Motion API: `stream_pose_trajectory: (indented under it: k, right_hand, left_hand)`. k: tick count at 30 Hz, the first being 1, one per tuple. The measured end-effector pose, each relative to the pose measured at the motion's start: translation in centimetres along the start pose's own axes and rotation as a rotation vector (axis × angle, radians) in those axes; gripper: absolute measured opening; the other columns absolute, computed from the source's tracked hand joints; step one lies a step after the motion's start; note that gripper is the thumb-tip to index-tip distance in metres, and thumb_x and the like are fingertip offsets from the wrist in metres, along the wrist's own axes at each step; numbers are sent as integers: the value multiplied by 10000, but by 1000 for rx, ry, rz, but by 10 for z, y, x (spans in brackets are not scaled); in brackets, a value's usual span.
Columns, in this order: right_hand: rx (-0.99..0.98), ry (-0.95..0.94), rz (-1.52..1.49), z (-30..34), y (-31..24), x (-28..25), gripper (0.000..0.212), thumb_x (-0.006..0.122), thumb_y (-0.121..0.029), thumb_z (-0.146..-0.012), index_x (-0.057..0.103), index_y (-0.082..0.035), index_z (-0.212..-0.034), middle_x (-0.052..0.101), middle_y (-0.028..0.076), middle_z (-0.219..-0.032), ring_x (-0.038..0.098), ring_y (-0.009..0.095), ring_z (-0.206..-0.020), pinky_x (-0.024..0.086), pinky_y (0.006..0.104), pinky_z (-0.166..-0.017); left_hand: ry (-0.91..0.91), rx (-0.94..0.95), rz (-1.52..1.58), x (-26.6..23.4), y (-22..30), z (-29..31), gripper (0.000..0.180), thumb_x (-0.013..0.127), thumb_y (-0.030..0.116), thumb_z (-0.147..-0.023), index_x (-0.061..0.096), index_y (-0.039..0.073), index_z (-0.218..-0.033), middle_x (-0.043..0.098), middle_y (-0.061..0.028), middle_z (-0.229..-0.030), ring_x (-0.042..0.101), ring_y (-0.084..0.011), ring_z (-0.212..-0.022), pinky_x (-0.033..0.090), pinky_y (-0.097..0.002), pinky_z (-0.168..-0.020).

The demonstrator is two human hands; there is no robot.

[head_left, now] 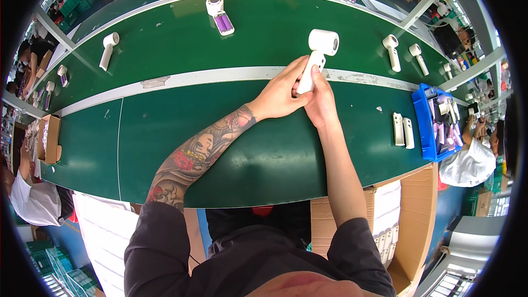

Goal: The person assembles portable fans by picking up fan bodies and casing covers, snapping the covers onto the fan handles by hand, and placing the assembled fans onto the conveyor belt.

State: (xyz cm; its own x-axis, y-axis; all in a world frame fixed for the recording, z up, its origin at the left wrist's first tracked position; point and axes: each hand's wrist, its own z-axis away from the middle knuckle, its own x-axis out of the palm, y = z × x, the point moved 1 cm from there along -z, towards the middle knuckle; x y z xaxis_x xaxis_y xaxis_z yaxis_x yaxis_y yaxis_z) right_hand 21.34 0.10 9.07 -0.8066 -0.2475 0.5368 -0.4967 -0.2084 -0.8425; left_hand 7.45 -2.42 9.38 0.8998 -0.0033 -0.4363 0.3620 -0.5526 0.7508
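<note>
Both of my hands are around the handle of a white handheld fan (pixel 323 42), its round head pointing up and away from me. My left hand (pixel 279 92) wraps the handle from the left. From the right, my right hand (pixel 322 103) grips it, with the thumb lying along the front near small dark buttons. The lower handle is partly hidden by my fingers. Beyond my hands, on the green belt, lies another white fan (pixel 215 5) with its handle uncovered, showing purple battery cells (pixel 223 23).
More white fans (pixel 109 49) lie along the belt, on both sides. Two white handle shells (pixel 403 131) rest beside a blue bin (pixel 425 132) of parts at right. An open carton (pixel 418 214) stands below the table edge. A small cardboard box (pixel 52 138) is at left.
</note>
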Motion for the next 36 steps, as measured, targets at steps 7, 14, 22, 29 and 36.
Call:
stream_pose_trajectory:
  k: [7, 14, 22, 29, 36]
  right_hand:
    - [-131, 19, 196, -10, -8, -21, 399, 614, -298, -1027, 559, 52, -1212, 661, 99, -972, 600, 133, -717, 538, 268, -676]
    - [67, -206, -272, -17, -14, -32, 389, 592, -183, -1025, 526, 89, -1296, 680, 149, -1096, 613, 130, -776, 529, 248, -700]
    - [-334, 464, -137, -19, -19, -44, 320, 560, -32, -999, 558, 78, -1300, 672, 189, -1218, 660, 165, -912, 548, 277, -810]
    - [-558, 446, 1191, 0, -47, -119, 299, 590, 16, -887, 700, -76, -1150, 674, 96, -1240, 616, 298, -1086, 514, 337, -921]
    - [-777, 775, 2040, 73, -106, -192, 309, 626, -32, -886, 691, -93, -1183, 639, 94, -1265, 593, 325, -1128, 453, 423, -1035]
  left_hand:
    - [326, -45, -156, -23, -41, -5, 405, 623, 145, -939, 567, 37, -1325, 578, -151, -1294, 580, -315, -1140, 456, -390, -1008]
    - [603, -261, -502, -61, -95, -10, 474, 634, 159, -897, 551, 89, -1359, 503, -204, -1345, 488, -397, -1238, 412, -458, -1063]
    - [611, -363, -745, -79, -149, -30, 607, 645, 245, -851, 510, 102, -1425, 446, -298, -1376, 432, -479, -1267, 383, -556, -1059]
    - [518, -507, -947, -92, -187, -46, 625, 629, 364, -864, 508, 228, -1463, 473, -304, -1346, 437, -464, -1259, 385, -558, -1042]
    - [458, -361, -995, -123, -205, -52, 457, 651, 392, -886, 620, 303, -1334, 595, -224, -1163, 570, -403, -1066, 453, -522, -956]
